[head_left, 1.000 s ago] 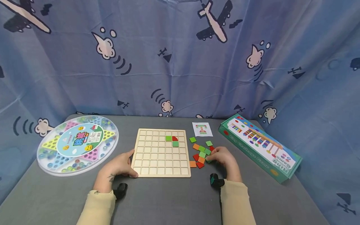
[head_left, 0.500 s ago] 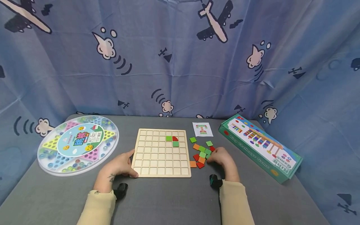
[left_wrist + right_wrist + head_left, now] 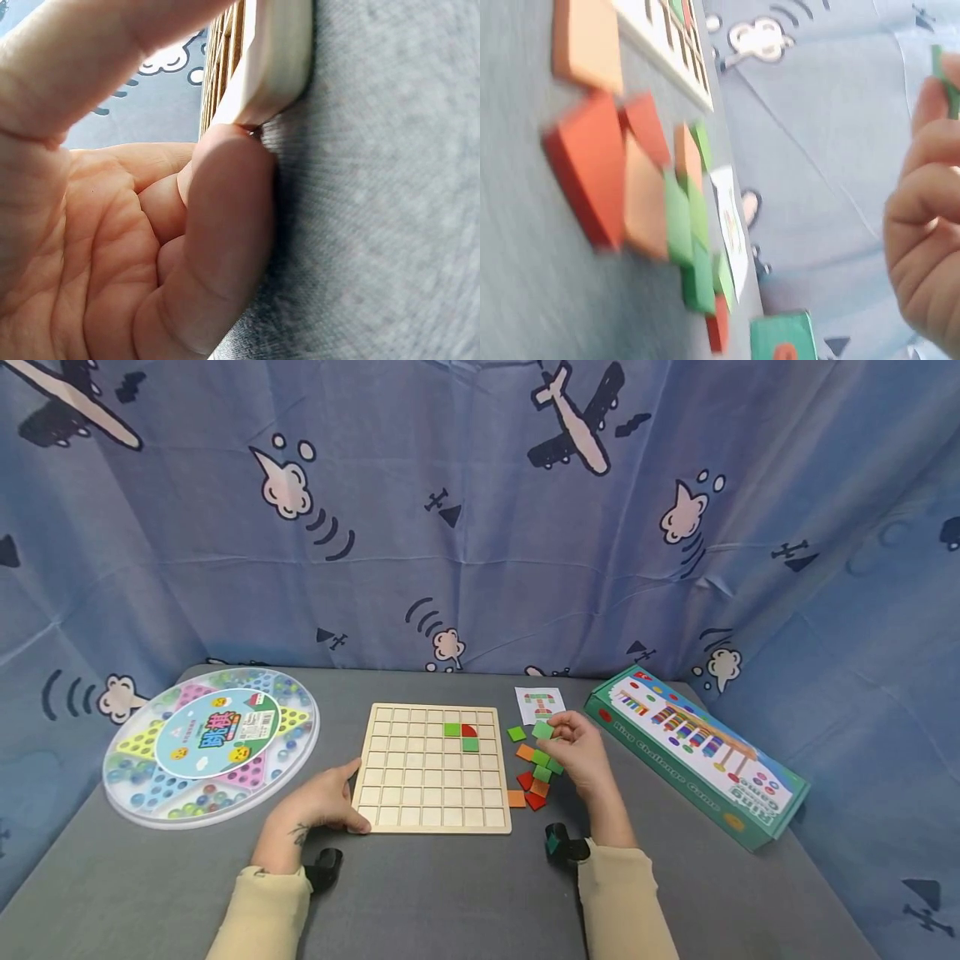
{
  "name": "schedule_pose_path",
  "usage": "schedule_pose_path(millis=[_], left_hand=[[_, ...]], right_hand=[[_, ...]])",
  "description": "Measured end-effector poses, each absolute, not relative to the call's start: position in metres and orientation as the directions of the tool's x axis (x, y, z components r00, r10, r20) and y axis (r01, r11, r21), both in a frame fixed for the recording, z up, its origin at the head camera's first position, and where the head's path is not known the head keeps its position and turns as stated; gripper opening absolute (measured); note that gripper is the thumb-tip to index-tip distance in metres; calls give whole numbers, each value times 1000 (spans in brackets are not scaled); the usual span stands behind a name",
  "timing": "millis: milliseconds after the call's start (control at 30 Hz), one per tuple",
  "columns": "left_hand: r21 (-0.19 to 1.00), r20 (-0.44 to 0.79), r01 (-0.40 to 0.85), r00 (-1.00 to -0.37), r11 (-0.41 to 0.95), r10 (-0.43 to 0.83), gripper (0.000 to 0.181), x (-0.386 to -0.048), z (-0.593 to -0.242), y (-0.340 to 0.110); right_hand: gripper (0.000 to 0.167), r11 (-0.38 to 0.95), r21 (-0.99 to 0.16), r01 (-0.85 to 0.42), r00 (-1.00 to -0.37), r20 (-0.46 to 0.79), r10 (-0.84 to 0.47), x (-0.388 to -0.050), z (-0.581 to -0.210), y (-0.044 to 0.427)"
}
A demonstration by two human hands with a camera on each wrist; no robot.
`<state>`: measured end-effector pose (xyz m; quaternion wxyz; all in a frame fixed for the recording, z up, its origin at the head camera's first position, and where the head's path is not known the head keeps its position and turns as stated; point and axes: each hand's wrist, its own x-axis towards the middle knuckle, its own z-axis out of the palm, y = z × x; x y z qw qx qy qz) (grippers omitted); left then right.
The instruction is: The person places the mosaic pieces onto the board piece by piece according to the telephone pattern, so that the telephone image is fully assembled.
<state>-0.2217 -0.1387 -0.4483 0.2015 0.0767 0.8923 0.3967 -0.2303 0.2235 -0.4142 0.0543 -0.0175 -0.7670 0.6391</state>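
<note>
The pale wooden grid board lies flat on the table, with two green tiles and a red quarter-round tile in its upper right cells. My left hand holds its lower left corner, thumb at the corner and index finger at the left edge; the left wrist view shows the thumb against the corner. Above the table, my right hand pinches a green square tile between thumb and fingertips. Below it lies a loose pile of green, orange and red tiles, partly hidden by the hand.
Behind the pile lies a white pattern card, partly covered by the right hand and tile. A round Chinese checkers set is at left, a green Ring Challenge Game box at right. A blue printed curtain hangs behind.
My right hand has risen from the tile pile and moved away from me towards the card, now with a green tile in its fingertips. My left hand and the board have stayed put.
</note>
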Motion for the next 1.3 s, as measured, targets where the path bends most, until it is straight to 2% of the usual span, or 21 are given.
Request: schedule_pose_path(millis=[100, 200, 367, 600, 833, 1100, 1300], left_hand=[[739, -298, -26, -908, 673, 293, 112, -222, -448, -139], [751, -290, -21, -909, 660, 301, 112, -222, -448, -139], [768, -276, -11, -908, 640, 315, 111, -221, -447, -139], [761, -281, -24, -913, 648, 296, 111, -220, -449, -138], [759, -283, -26, -913, 650, 294, 110, -220, -448, -138], [760, -282, -21, -911, 649, 300, 110, -221, -448, -138], [760, -281, -22, -912, 650, 298, 110, -221, -448, -138]], right_hand=[[28, 78, -995, -59, -994, 66, 88, -231, -414, 214], [29, 43, -998, -39, -996, 43, 78, -233, -414, 206], [31, 86, -996, 16, -999, -12, 46, -243, -411, 188], [29, 99, -994, 37, -998, -42, -44, -273, -406, 155], [32, 92, -993, 80, -995, -85, -50, -297, -407, 121], [37, 262, -950, 168, -984, -178, -13, -309, -418, 97], [29, 475, -865, 162, -985, -167, 32, -313, -426, 88]])
